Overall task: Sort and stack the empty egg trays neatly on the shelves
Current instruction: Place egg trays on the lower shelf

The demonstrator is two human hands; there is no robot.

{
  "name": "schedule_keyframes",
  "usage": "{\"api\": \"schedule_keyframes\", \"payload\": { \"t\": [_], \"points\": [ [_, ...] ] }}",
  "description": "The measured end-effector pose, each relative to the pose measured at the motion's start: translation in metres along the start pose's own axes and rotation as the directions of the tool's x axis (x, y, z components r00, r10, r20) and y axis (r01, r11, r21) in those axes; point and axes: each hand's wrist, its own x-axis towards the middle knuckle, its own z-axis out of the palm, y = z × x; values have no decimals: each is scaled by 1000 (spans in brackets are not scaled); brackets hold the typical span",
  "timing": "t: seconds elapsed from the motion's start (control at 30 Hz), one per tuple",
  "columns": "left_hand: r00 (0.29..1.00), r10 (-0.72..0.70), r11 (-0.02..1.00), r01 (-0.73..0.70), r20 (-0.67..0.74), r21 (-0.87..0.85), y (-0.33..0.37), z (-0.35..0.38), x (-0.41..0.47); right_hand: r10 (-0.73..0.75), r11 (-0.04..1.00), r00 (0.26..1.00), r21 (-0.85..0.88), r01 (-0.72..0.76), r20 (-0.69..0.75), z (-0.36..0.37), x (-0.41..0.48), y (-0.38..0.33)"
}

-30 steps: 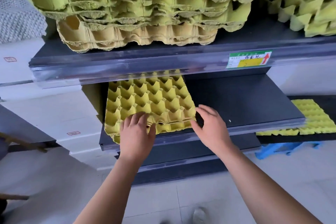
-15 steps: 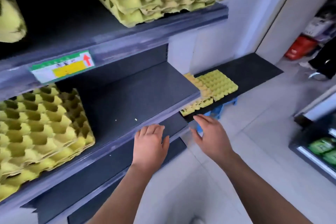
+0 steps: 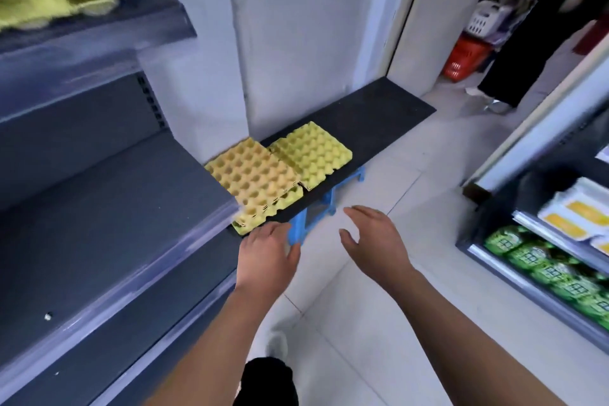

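Fingers (image 3: 362,212) of left hand (image 3: 267,260) and right hand (image 3: 375,241) straight, apart, holding nothing | head view: hands now at grey metal shelf (image 3: 115,208) right end, nearer than before to yellow moulded-pulp egg trays (image 3: 253,178) lying on low black board (image 3: 379,109), far right of shelf.

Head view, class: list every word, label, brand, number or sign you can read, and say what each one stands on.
No text here can be read.
Green packets on the right-hand shelf: white print, too blurred to read.
White packs with yellow panels above them: any lettering too blurred to read.
Egg trays: no print visible.
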Motion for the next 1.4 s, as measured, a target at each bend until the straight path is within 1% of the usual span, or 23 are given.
{"api": "schedule_keyframes", "payload": {
  "t": [0.17,0.3,0.43,0.57,0.63,0.77,0.9,0.97,1.13,1.3,1.4],
  "points": [
    [996,-40,998,43,75,-35,17,40,97,47,999,998,-8,-47,46,6,83,56],
    [982,-70,997,67,173,24,29,63,178,86,996,994,16,-88,72,4,154,92],
    [967,-93,995,81,236,59,43,84,245,110,992,987,44,-116,115,8,215,127],
    [940,-178,984,164,291,74,54,113,302,104,991,978,65,-117,181,23,275,168],
    [917,-241,971,231,318,70,59,132,327,81,994,971,59,-96,226,33,306,190],
    [844,-407,904,428,348,20,66,177,372,11,998,944,59,-32,330,58,367,238],
    [728,-594,762,646,341,-51,69,226,410,-55,994,901,113,7,431,90,421,282],
    [671,-657,694,716,342,-71,67,247,424,-90,992,880,125,35,466,106,442,298],
    [565,-753,560,820,337,-121,43,296,454,-151,985,834,148,85,530,161,490,322],
    [466,-816,456,883,343,-115,1,340,486,-165,986,794,129,109,585,226,528,334],
    [414,-836,411,907,361,-90,-25,365,498,-138,990,771,112,87,622,264,544,339]
  ]
}}
